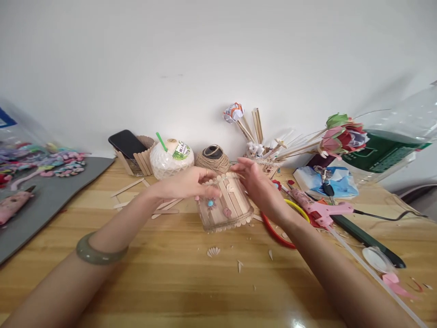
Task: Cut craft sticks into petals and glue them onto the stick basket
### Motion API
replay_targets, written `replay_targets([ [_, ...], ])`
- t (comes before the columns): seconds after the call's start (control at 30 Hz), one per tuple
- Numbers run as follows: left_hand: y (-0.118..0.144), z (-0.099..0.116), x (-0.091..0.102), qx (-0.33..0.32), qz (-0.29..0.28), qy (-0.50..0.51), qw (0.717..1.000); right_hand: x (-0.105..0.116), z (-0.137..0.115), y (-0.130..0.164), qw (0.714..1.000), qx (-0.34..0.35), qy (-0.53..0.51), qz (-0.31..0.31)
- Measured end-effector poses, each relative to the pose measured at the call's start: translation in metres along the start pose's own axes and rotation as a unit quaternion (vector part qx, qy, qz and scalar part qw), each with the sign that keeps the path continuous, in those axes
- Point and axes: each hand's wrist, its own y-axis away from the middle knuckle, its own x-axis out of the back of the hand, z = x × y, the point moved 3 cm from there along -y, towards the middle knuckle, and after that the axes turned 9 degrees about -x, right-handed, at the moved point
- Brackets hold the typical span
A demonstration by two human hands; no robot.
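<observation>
Both hands grip a small craft-stick box resting on the wooden worktop: left hand at its near-left top edge, right hand seemingly closed on its right side, pink glue gun nearby

Pale wood stick box with a turquoise bead at centre; grey-green bangle lower left; pink glue gun right; white ribbed cup; tan twine; black phone.
</observation>
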Motion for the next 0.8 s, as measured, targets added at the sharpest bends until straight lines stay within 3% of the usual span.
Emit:
replay_targets([
  [0.07,0.001,-0.005,0.006,0.005,-0.039,0.008,0.999,0.015,-0.002,0.016,0.998,0.014,0.001,0.068],
  [0.13,0.000,-0.009,0.009,-0.003,-0.026,0.032,0.999,0.026,-0.007,0.040,0.992,0.026,0.023,0.123],
  [0.17,-0.002,-0.011,0.010,-0.008,-0.010,0.044,0.999,0.027,-0.010,0.053,0.991,0.028,0.048,0.122],
  [0.23,-0.005,-0.013,0.009,-0.019,0.030,0.058,0.998,0.013,-0.012,0.076,0.983,0.039,0.180,-0.017],
  [0.3,-0.007,-0.014,0.008,-0.026,0.064,0.064,0.996,-0.006,-0.006,0.092,0.955,0.013,0.239,-0.176],
  [0.33,-0.008,-0.014,0.007,-0.028,0.076,0.064,0.995,-0.015,-0.003,0.096,0.943,0.011,0.260,-0.207],
  [0.5,-0.008,-0.014,0.005,-0.024,0.091,0.062,0.994,-0.040,0.011,0.089,0.943,-0.004,0.252,-0.216],
  [0.8,-0.009,-0.016,0.007,-0.025,0.083,0.082,0.993,-0.045,0.021,0.088,0.955,-0.039,0.223,-0.193],
])
